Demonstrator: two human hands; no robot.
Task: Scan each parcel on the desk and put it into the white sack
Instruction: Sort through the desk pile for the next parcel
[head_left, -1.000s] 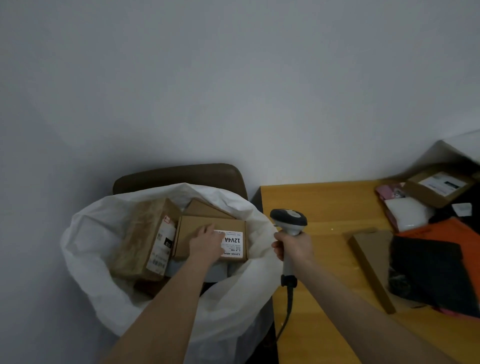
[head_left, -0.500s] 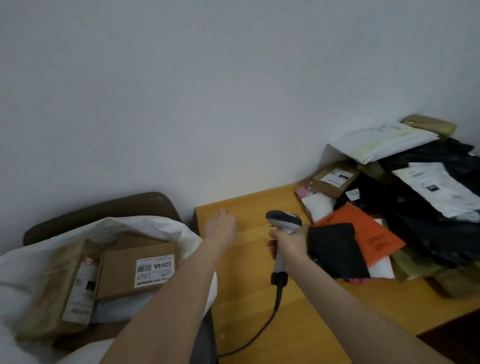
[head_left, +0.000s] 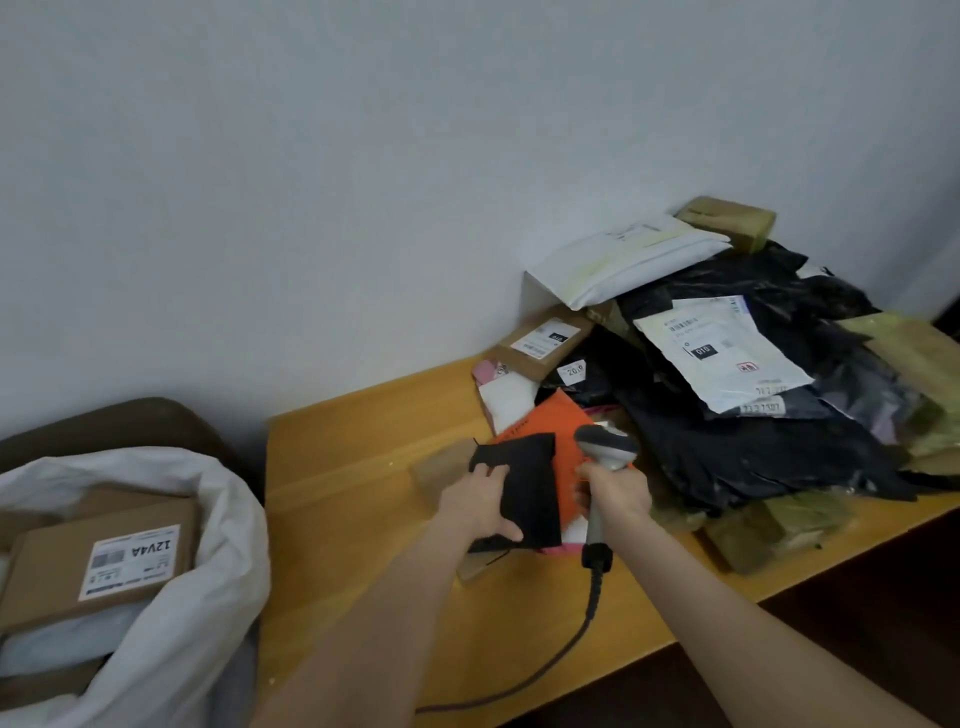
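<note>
Your left hand (head_left: 478, 504) lies on the black parcel (head_left: 530, 488) at the centre of the frame, fingers and thumb spread flat over its left part. None of them shows curled under an edge, so this is a touch, not yet a hold. The parcel is a thin, flat mailer lying on an orange parcel (head_left: 561, 421) and a brown envelope (head_left: 441, 470), at the near edge of the heap on the desk (head_left: 363, 467).

Judge it light and soft: it will likely flop if you lift it by one corner, and it may slide on the parcel beneath. Take it along the left edge, thumb on top and fingers under, to keep it flat for scanning. No label shows on its upper face, so you may need to turn it.

Your right hand (head_left: 615, 493) is clenched round the handle of the scanner (head_left: 605, 447), whose head sits just right of the parcel. The white sack (head_left: 208, 519) stands open at lower left.
</note>
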